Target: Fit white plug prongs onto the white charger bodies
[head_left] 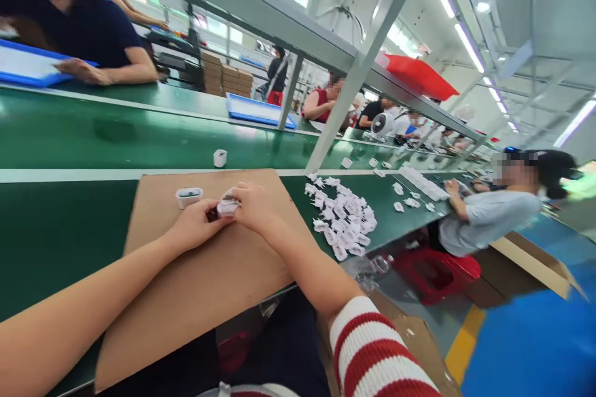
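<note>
Over a brown cardboard sheet (209, 273), my two hands hold one small white plastic housing (227, 205) between them. My left hand (198, 223) grips it from the left, its fingers closed around the lower side. From the right, my right hand (254, 205) has its fingertips pressed on the top and side. The inside of the piece is mostly hidden by my fingers. Just left of it, another white housing (189, 197) stands on the cardboard with something dark green inside. A pile of white plastic parts (342, 217) lies to the right of the cardboard.
One white housing (220, 158) stands on the green belt (139, 136) beyond the pale strip. A metal post (344, 93) rises ahead on the right. Across the belt a person in dark clothes rests a hand by a blue-rimmed tray (32, 65). Another person sits far right.
</note>
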The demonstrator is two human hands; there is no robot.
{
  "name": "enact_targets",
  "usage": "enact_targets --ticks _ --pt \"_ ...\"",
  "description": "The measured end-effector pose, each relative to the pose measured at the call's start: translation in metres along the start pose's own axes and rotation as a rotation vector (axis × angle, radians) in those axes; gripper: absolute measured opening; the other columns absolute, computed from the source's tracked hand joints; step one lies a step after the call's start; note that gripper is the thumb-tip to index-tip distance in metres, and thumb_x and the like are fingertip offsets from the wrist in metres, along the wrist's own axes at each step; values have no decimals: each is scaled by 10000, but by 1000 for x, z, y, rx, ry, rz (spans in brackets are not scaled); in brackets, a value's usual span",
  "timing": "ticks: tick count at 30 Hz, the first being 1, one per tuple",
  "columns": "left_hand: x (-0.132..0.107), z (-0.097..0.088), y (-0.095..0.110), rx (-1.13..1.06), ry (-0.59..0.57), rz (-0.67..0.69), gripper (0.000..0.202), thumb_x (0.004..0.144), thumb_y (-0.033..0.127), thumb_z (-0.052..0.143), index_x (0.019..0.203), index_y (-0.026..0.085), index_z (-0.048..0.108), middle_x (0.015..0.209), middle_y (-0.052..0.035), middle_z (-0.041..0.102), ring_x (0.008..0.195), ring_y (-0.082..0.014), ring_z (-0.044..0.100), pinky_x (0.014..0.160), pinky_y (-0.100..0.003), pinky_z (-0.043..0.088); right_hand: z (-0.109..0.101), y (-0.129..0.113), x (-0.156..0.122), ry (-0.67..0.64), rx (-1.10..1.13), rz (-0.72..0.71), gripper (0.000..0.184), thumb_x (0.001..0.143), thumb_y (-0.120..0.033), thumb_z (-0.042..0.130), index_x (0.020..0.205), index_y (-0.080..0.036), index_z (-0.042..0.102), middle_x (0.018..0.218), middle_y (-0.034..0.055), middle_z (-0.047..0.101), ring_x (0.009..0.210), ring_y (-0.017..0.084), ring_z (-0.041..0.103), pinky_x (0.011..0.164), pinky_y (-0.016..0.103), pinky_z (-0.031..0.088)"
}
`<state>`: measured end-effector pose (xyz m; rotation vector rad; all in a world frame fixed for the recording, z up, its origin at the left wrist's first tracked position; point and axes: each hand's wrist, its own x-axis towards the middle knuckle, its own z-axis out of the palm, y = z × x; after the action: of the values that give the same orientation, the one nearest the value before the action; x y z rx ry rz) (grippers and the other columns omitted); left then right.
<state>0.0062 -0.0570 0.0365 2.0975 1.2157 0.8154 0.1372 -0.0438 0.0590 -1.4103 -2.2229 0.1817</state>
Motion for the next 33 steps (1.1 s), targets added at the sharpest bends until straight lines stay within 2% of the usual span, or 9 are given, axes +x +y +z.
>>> enact_targets --ticks 4,7,9,12,16,20,25,30,33 --pt "-22 -15 -17 -17 -78 0 212 925 311 701 1030 128 677 989 -66 707 877 -184 658 828 -319 551 14 -10 -23 73 367 -21 211 767 -133 645 913 -203 780 909 62 724 905 225 662 864 346 512" --pt "-33 -25 -41 -16 -88 -63 220 835 339 777 872 143 682 826 -30 696 745 -163 632 684 -251 489 34 9 -27 49 654 18 195 774 -313 686 889 -214 809 928 85 733 900 261 703 825 376 561" --pt "-35 -23 -55 -27 -72 -102 295 796 400 813 880 154 673 835 -24 685 741 -164 617 657 -249 459 45 20 -26 -38 752 99 258 727 -366 728 912 -208 813 973 95 752 908 282 730 804 377 588" --pt "-37 -13 -62 -103 -73 -129 339 811 413 792 1002 172 649 902 -31 669 764 -172 587 670 -268 435 48 24 -36 32 762 182 303 639 -348 744 899 -208 811 946 87 771 876 285 735 778 366 601" --pt "-43 -11 -51 -270 -52 -46 380 915 440 678 1166 180 561 1016 -55 655 861 -182 590 745 -284 468 43 22 -48 154 907 344 483 611 -416 820 1046 -207 792 1084 101 790 996 309 743 840 362 614" --pt "-49 -23 -37 -145 -31 108 351 995 482 525 1168 179 482 1066 -98 628 903 -212 589 772 -324 462 34 25 -51 67 1054 460 572 584 -477 900 1070 -194 792 1097 109 788 1027 324 729 811 337 614" --pt "-48 -32 -23 97 -116 217 347 993 529 454 1034 186 427 1019 -124 578 806 -221 549 703 -337 424 17 22 -58 -38 1141 381 433 607 -313 931 1016 -239 811 1021 45 761 949 248 686 785 257 571" --pt "-49 -46 -8 105 -126 241 346 999 546 437 984 201 410 954 -102 578 746 -211 536 657 -336 414 22 22 -58 -30 1213 328 385 638 -275 919 1006 -237 809 938 47 742 846 222 662 704 267 544" --pt "-49 -55 -2 135 -149 165 308 1002 501 444 1006 193 460 983 -117 618 780 -230 565 684 -356 430 31 14 -53 83 1283 353 380 644 -321 920 996 -232 808 1004 66 768 917 239 689 777 295 558"
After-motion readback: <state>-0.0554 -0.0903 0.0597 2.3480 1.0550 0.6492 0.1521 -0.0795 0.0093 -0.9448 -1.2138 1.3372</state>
